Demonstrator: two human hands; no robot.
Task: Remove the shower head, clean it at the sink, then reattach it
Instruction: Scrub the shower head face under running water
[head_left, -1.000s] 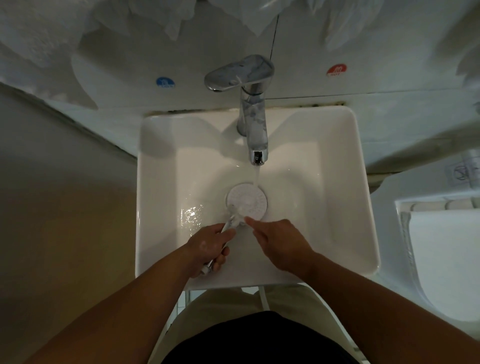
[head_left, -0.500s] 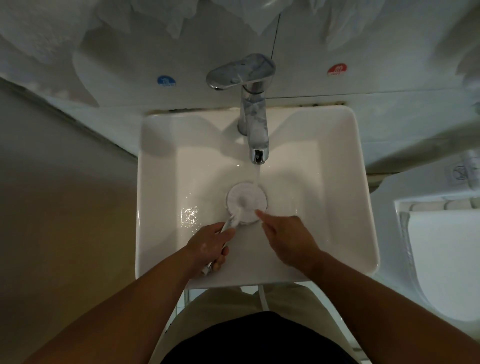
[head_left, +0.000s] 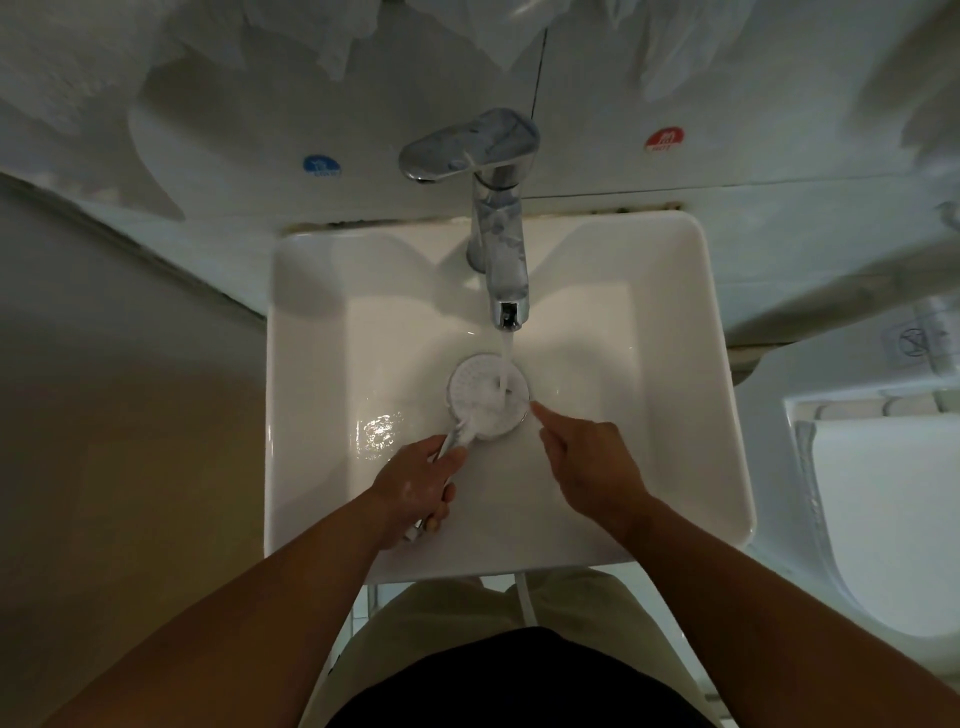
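Observation:
A white round shower head (head_left: 480, 387) lies face up in the middle of the white square sink (head_left: 691, 415), under water running from the chrome tap (head_left: 501, 249). My left hand (head_left: 415, 480) grips the shower head's handle, whose end sticks out below my fingers. My right hand (head_left: 589, 457) is just right of the head, its extended finger touching the lower right rim of the face while the other fingers are curled.
A blue sticker (head_left: 321, 166) and a red sticker (head_left: 664, 139) mark the wall behind the tap. A white toilet (head_left: 883, 519) stands to the right of the sink. A bare wall runs along the left. A white hose (head_left: 524, 597) hangs under the sink's front edge.
My right hand's finger has slid from the lower left of the shower head's face round to its lower right rim. My left hand has kept its grip on the handle.

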